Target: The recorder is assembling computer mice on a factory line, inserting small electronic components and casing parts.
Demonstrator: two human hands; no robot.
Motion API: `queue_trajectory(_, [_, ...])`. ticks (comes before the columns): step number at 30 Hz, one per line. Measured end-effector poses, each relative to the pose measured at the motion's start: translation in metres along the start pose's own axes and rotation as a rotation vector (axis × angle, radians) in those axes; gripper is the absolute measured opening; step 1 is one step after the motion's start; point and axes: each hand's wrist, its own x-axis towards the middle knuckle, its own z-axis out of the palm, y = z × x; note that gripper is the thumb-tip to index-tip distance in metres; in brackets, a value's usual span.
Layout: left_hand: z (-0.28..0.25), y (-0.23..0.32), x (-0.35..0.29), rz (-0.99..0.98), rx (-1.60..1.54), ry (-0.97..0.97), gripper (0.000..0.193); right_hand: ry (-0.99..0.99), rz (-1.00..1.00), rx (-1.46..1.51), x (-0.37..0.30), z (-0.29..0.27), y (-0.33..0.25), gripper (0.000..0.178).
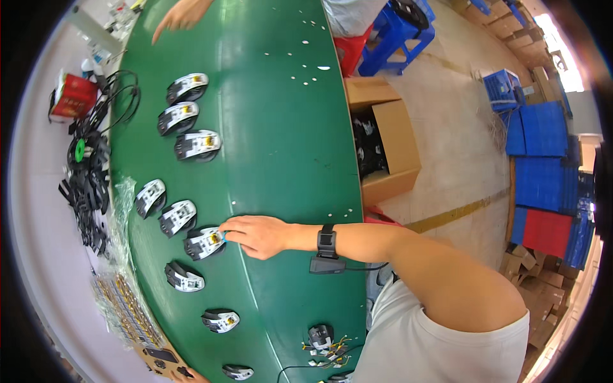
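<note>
My right hand reaches across the green table with its fingers closed at the near end of a partly assembled computer mouse. The mouse has a black and white shell with a yellow part inside. A small blue bit shows at the fingertips, too small to make out. At the bottom edge, a mostly cut-off hand, seemingly my left hand, is beside a brown board with dark pieces; its fingers are mostly hidden. More mice stand in a loose line, above and below my right hand.
A co-worker's hand is over the table's far end. Black parts and cables lie along the left side, above bundled wires. Another mouse with loose wires lies near me. An open cardboard box stands beside the table.
</note>
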Motion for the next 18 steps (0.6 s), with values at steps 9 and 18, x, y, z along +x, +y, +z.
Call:
queue_trajectory(9, [-0.086, 0.216, -0.075, 0.443, -0.503, -0.395, 0.017, 0.495, 0.639, 0.161, -0.147, -0.124, -0.020, 0.015])
queue_trajectory(18, [-0.056, 0.361, -0.154, 0.784, -0.709, -0.449, 0.022, 1.061, 2.096, 0.533, -0.479, -0.055, 0.177, 0.028])
